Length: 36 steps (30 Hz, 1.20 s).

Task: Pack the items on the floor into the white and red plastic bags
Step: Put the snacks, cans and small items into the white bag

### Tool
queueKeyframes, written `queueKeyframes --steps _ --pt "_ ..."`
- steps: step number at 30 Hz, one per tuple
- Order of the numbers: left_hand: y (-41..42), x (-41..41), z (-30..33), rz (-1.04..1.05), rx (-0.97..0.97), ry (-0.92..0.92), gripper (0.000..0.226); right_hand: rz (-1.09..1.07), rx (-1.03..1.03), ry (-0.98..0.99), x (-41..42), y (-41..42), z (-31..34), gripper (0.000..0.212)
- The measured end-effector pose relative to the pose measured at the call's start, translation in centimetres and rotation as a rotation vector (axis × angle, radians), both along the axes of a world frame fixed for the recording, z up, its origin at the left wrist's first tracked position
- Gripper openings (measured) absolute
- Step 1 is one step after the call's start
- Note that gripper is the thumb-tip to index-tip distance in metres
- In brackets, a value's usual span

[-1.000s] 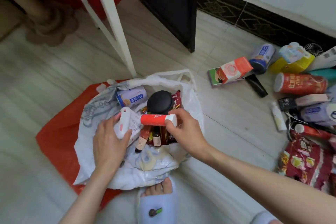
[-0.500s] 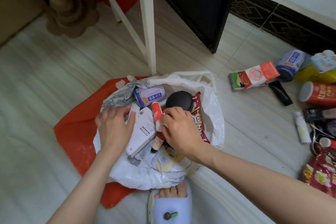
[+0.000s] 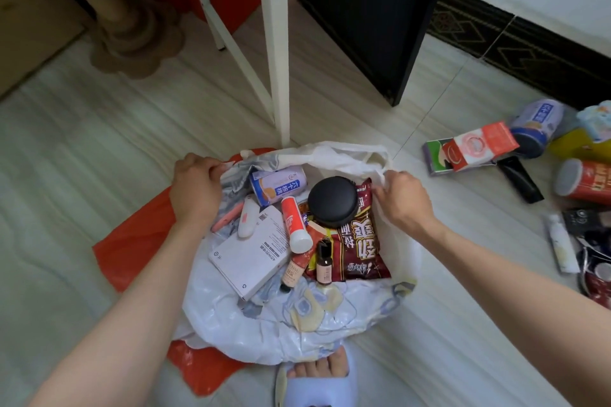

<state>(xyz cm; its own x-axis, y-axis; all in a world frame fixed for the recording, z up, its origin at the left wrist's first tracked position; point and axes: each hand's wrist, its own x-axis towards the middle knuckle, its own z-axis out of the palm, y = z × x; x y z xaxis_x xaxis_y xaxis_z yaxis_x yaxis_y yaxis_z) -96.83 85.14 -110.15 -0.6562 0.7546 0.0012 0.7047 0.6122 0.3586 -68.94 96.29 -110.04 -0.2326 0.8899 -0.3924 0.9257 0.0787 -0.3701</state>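
Entry: white bag (image 3: 264,317), open on the floor (image 3: 99,129), lying over the red bag (image 3: 132,241). Change since a moment ago: the red-and-white tube (image 3: 294,225), then held in the right hand over the bag, is now released and lies inside, between the white box (image 3: 251,254) and the black round case (image 3: 332,201). Also inside: blue-labelled can (image 3: 279,183), dark red snack packet (image 3: 357,248), two small bottles, a white pen-like device. Left hand (image 3: 195,188): no longer steadying the box; its grip is now clenched on the bag's left rim. Right hand (image 3: 401,198): grip pinching the right rim, by the handle. Judgement: both hands appear to be spreading or gathering the mouth, either to receive more or to close it. Outstanding: a good many items remain on the floor at right, including an orange carton (image 3: 479,145), a red canister (image 3: 585,182) and a black tube (image 3: 519,178). Red bag appears not yet loaded.
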Motion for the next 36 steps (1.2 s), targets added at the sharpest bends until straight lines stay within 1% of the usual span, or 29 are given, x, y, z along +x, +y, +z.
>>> queueKeyframes --steps 1,3,5,6,7,8,11,12,14,16,20,22,24,25,26,28,29,30,31,33,34,35,36 --pt "0.0 0.2 0.4 -0.001 0.018 0.031 0.019 -0.013 0.020 0.028 0.1 -0.1 0.0 0.025" --pt "-0.1 0.5 0.5 -0.011 0.011 -0.003 0.021 -0.075 0.039 0.116 0.4 -0.1 0.2 0.021" --pt "-0.5 0.5 0.0 -0.021 -0.085 -0.095 0.034 -0.114 0.060 0.198 0.7 0.2 1.1 0.020" --pt "-0.7 0.5 -0.3 -0.029 -0.132 -0.101 0.041 -0.122 0.083 0.232 0.9 0.5 1.7 0.020" --pt "-0.9 0.6 -0.7 -0.031 -0.156 -0.077 0.044 -0.129 0.108 0.264 1.0 0.7 2.4 0.021" --pt "-1.0 0.7 -0.9 -0.024 -0.157 -0.032 0.041 -0.136 0.131 0.292 1.2 0.7 3.1 0.023" --pt "-0.7 1.4 -0.6 -0.028 -0.106 0.049 0.025 -0.134 0.169 0.348 1.6 0.3 4.1 0.025" --pt "-0.5 1.8 -0.4 -0.044 -0.092 0.060 0.023 -0.128 0.168 0.351 1.7 0.1 4.2 0.025" --pt "-0.3 2.6 0.3 -0.056 -0.037 0.055 0.024 -0.119 0.166 0.359 1.8 -0.2 4.5 0.026" --pt "-0.1 3.1 2.0 -0.018 0.058 0.025 0.023 -0.126 0.183 0.381 1.9 0.0 5.2 0.027" --pt "0.3 2.6 5.8 -0.056 0.233 0.080 0.019 -0.158 0.260 0.407 3.0 0.9 6.9 0.031" --pt "0.3 2.3 7.0 -0.066 0.254 0.082 0.020 -0.155 0.291 0.401 3.4 1.0 7.9 0.032" --pt "-0.3 2.6 7.2 -0.080 0.240 0.031 0.017 -0.134 0.311 0.375 3.7 0.6 8.6 0.030" --pt "-0.7 2.8 7.1 -0.077 0.224 -0.028 0.019 -0.111 0.314 0.367 3.7 0.3 8.7 0.029" --pt "-1.3 3.1 6.9 -0.068 0.201 -0.104 0.027 -0.084 0.309 0.354 3.8 -0.1 8.5 0.027" --pt "-2.9 3.9 6.6 -0.043 0.133 -0.240 0.051 -0.092 0.260 0.308 4.2 -1.5 7.9 0.024" --pt "-4.0 4.3 6.4 -0.027 0.098 -0.251 0.059 -0.136 0.218 0.298 4.5 -2.3 7.5 0.029" --pt "-5.0 4.7 6.3 -0.009 0.072 -0.197 0.063 -0.191 0.179 0.297 4.8 -2.7 6.8 0.037" --pt "-6.3 5.3 6.5 -0.002 0.051 -0.095 0.062 -0.249 0.144 0.288 5.2 -3.3 6.3 0.044" --pt "-9.3 7.3 6.6 -0.080 0.053 0.109 0.053 -0.326 0.081 0.231 6.3 -4.9 5.0 0.055" --pt "-10.6 8.6 6.2 -0.184 0.086 0.142 0.046 -0.356 0.030 0.198 6.8 -5.7 4.5 0.058" --pt "-11.8 10.0 5.8 -0.343 0.100 0.123 0.039 -0.401 -0.044 0.179 7.3 -6.5 4.2 0.059" --pt "-12.9 11.5 5.2 -0.531 0.050 0.058 0.033 -0.449 -0.136 0.175 7.6 -7.4 4.0 0.056"
